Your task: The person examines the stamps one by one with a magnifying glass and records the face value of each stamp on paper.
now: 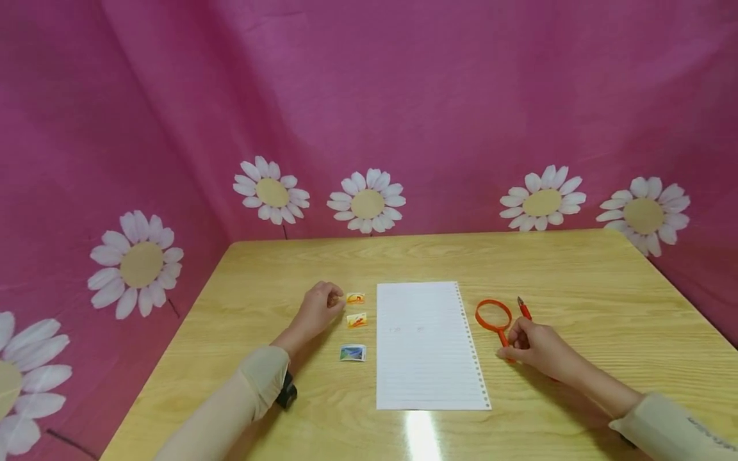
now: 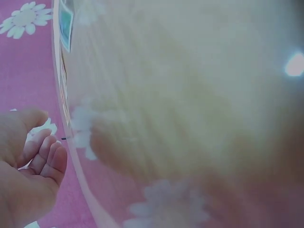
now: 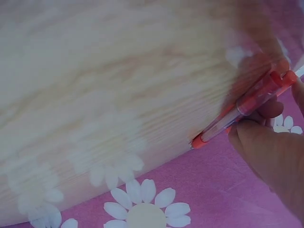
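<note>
Head; right fingers (image 1: 521, 328) pinch magnifier (image 1: 501, 335); left fingers (image 1: 332, 291) loosely curled; knuckle-nudged pen (image 1: 524, 311) may roll toward tabletop (image 1: 628, 307) right edge.

Showing nothing readable: bearing blurred dark lettering (image 1: 712, 434) on the right sleeve (image 1: 663, 419) and faint, illegible marks (image 1: 395, 330) on the lined paper (image 1: 426, 374).

Wood-grain table (image 1: 288, 262) before me, lined, hole-punched sheet (image 1: 423, 358) lying on it, three small picture cards (image 1: 357, 321) in a column to its left, orange-red magnifying glass (image 1: 500, 331) and red pen (image 1: 524, 310) to its right
</note>
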A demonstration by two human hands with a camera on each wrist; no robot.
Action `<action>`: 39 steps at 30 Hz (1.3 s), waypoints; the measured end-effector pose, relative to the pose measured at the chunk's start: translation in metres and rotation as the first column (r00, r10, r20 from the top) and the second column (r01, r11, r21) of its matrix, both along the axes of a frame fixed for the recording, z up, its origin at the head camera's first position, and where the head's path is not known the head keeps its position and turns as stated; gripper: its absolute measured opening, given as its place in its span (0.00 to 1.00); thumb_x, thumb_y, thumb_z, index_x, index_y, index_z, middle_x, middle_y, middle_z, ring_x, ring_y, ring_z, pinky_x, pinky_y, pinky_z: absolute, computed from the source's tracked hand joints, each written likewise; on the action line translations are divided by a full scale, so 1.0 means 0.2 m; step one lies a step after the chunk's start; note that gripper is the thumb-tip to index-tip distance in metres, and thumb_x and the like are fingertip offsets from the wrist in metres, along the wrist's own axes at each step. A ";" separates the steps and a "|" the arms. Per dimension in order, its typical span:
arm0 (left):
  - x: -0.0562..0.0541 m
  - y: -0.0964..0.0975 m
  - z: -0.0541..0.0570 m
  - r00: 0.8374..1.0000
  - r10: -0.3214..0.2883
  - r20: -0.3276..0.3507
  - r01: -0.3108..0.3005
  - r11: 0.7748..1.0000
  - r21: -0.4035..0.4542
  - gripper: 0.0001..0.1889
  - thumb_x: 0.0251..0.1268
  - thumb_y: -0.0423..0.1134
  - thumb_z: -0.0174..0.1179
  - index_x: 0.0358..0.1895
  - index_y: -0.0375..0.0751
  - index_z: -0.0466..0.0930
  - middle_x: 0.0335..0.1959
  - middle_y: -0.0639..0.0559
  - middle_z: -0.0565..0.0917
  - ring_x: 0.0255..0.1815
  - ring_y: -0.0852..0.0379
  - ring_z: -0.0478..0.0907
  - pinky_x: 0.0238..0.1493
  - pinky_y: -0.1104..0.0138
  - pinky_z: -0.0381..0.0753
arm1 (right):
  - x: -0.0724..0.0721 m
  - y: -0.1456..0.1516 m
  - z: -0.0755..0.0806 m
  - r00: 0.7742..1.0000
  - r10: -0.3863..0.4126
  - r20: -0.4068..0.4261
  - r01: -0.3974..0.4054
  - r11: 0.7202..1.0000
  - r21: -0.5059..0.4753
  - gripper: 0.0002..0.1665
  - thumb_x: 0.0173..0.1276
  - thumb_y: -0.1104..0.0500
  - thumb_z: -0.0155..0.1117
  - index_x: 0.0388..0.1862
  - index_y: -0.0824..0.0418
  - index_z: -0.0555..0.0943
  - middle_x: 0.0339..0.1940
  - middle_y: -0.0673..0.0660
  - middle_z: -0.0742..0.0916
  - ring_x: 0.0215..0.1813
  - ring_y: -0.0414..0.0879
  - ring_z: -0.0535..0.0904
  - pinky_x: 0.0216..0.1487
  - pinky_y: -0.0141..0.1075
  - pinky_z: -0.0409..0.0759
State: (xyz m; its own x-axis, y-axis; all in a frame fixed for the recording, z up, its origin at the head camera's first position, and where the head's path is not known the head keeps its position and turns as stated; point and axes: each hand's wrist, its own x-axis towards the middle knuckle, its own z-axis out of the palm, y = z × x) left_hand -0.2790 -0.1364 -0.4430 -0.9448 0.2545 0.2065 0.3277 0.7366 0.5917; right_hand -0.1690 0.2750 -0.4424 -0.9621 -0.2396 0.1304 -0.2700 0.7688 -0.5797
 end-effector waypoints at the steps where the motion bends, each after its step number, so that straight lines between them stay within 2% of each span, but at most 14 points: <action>1: -0.01 0.00 0.00 1.000 -0.003 0.004 0.003 1.000 -0.002 0.08 0.64 0.33 0.63 0.42 0.33 0.79 0.36 0.44 0.77 0.35 0.55 0.72 0.41 0.64 0.74 | 0.00 0.00 0.00 1.000 -0.001 0.000 0.001 1.000 0.001 0.18 0.57 0.57 0.74 0.32 0.63 0.72 0.22 0.48 0.74 0.24 0.30 0.63 0.26 0.27 0.66; 9: -0.08 0.04 -0.01 0.999 -0.040 0.029 0.041 0.999 -0.032 0.06 0.64 0.33 0.63 0.39 0.34 0.78 0.36 0.44 0.78 0.35 0.54 0.73 0.40 0.63 0.75 | 0.01 0.00 0.00 1.000 -0.017 0.006 0.017 0.999 -0.029 0.18 0.56 0.60 0.75 0.31 0.63 0.72 0.22 0.48 0.74 0.25 0.30 0.64 0.26 0.27 0.66; 19: -0.12 0.05 0.00 0.996 -0.060 0.061 0.065 0.994 -0.089 0.04 0.63 0.32 0.64 0.35 0.34 0.79 0.32 0.45 0.77 0.34 0.56 0.71 0.38 0.67 0.72 | 0.01 -0.03 0.01 0.999 -0.052 0.010 0.052 0.999 0.000 0.18 0.55 0.59 0.76 0.30 0.63 0.73 0.23 0.49 0.75 0.25 0.31 0.64 0.27 0.27 0.66; 26: -0.12 0.07 0.01 0.993 -0.065 0.097 0.075 0.992 -0.104 0.04 0.63 0.31 0.63 0.35 0.33 0.79 0.31 0.45 0.75 0.34 0.55 0.69 0.38 0.66 0.71 | 0.01 -0.03 0.04 0.992 -0.092 0.087 0.090 0.996 0.026 0.16 0.56 0.59 0.75 0.30 0.64 0.74 0.23 0.50 0.77 0.25 0.34 0.66 0.26 0.28 0.66; 31: -0.12 0.07 0.01 0.993 -0.064 0.095 0.075 0.991 -0.111 0.04 0.64 0.31 0.63 0.36 0.33 0.79 0.32 0.45 0.75 0.34 0.55 0.69 0.38 0.66 0.71 | -0.01 -0.02 0.06 0.985 -0.120 0.127 0.114 0.992 0.054 0.14 0.56 0.59 0.74 0.28 0.64 0.76 0.23 0.51 0.80 0.24 0.37 0.68 0.26 0.28 0.67; 39: -0.13 0.06 0.00 0.993 -0.074 0.091 0.084 0.991 -0.104 0.05 0.63 0.31 0.63 0.35 0.32 0.78 0.31 0.45 0.74 0.33 0.55 0.69 0.37 0.67 0.70 | -0.02 -0.02 0.07 0.967 -0.161 0.199 0.160 0.987 0.026 0.12 0.58 0.59 0.72 0.28 0.65 0.78 0.24 0.52 0.82 0.26 0.40 0.70 0.26 0.29 0.69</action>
